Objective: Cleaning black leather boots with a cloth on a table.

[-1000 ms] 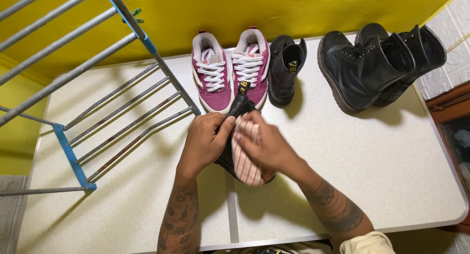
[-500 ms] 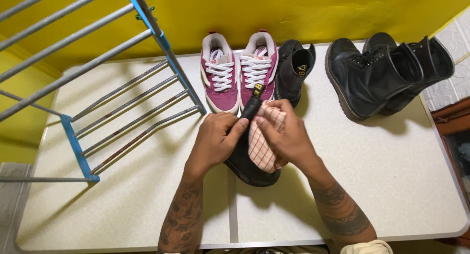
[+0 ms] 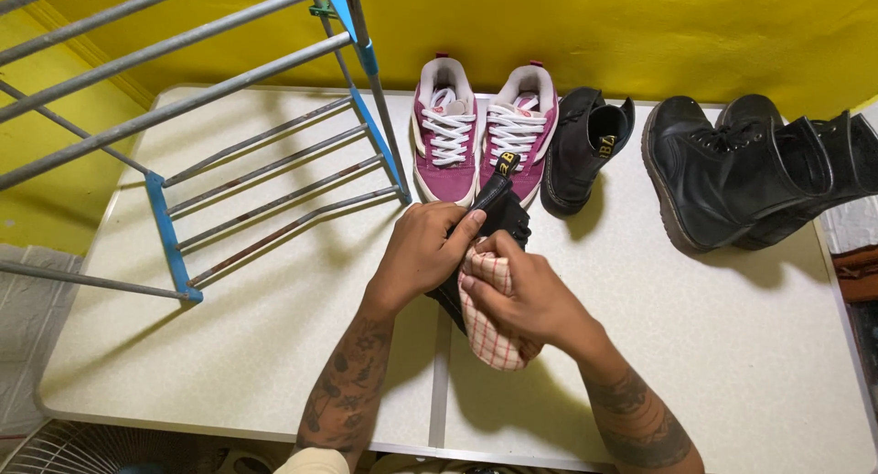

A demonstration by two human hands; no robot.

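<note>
Near the bench's [image 3: 229,346] middle, the left hand [image 3: 422,255] grips a black boot [image 3: 498,220] while the right hand [image 3: 521,300] presses a checked cloth [image 3: 489,337] against it, just before the pink sneakers [image 3: 480,131].

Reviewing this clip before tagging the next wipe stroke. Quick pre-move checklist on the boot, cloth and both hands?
1. Left hand grips the black boot near its top: ok.
2. Right hand presses the red-checked cloth onto the boot: ok.
3. Boot steadied over the white table: ok; whether its sole touches the table: cannot tell.
4. Pink sneakers sit close behind the boot's pull tab, so little room there: not ok.
5. Drying rack is apart from the left arm: ok.
6. Single black shoe and black boot pair stand apart from the hands: ok.
</note>
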